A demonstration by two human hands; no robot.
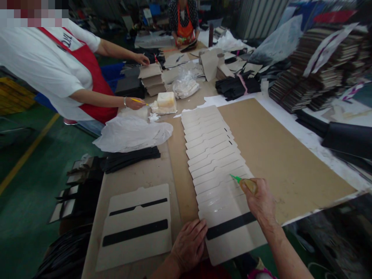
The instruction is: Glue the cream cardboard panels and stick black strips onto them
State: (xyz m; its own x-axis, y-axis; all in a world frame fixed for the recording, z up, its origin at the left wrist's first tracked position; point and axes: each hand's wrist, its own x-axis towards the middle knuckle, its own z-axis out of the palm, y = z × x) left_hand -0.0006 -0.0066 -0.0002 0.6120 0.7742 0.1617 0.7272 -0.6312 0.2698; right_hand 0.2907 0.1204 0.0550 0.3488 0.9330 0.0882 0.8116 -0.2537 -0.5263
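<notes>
My right hand (261,199) is wrapped round a small amber glue bottle (249,186) with a green nozzle. The nozzle tip is over a long row of overlapping grey-beige cardboard panels (215,155), several with notched edges. Wet, shiny glue shows on one panel near the front. The nearest panel (232,244) carries a black strip (229,226). At its left edge lies my left hand (190,242), fingers flat and side by side against the cardboard. To the left are two overlapping panels (135,248), each bearing a black strip.
A co-worker in a red apron (95,81) stands at the left, holding a yellow stick near a pale block (165,100). Another person in an orange apron (186,23) is farther back. A plastic bag (133,133), black strips (132,159) and tall board stacks (322,66) surround the work.
</notes>
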